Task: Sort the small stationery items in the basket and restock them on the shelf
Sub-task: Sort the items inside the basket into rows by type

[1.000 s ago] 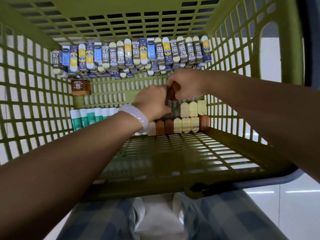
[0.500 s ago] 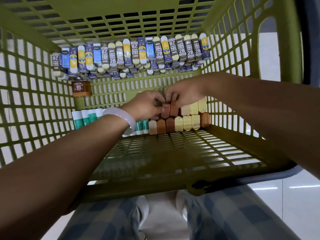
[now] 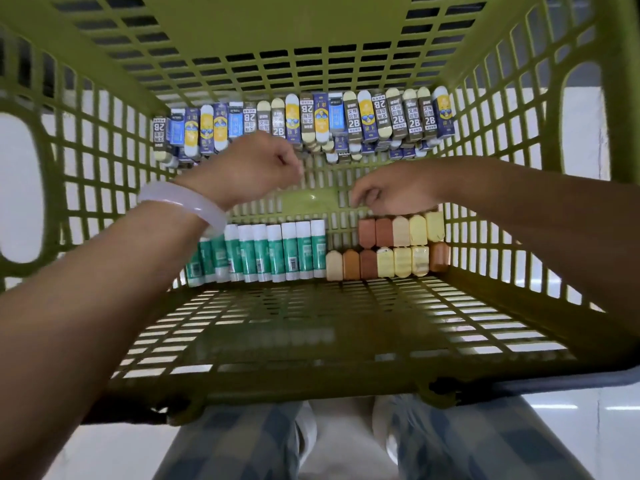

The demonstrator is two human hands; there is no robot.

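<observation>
Basket (image 3: 104, 174): erasers (image 3: 388, 249) lie in 2 rows at right centre. Right hand (image 3: 391, 197), fingers loosely curled, holds nothing; left hand (image 3: 252, 168) fisted, contents unclear. Square rows flush, without toppling neighbours.

Shop: green shopping basket (image 3: 485, 323) of packaged erasers (image 3: 398, 114), glossy floor tiles (image 3: 588, 427).

Pale glossy tiled floor (image 3: 571, 441) below, streaked with bright reflections of strip lighting, white surface (image 3: 585, 129) glimpsed through the mesh at right, dark vertical edge (image 3: 635, 81) far right.
</observation>
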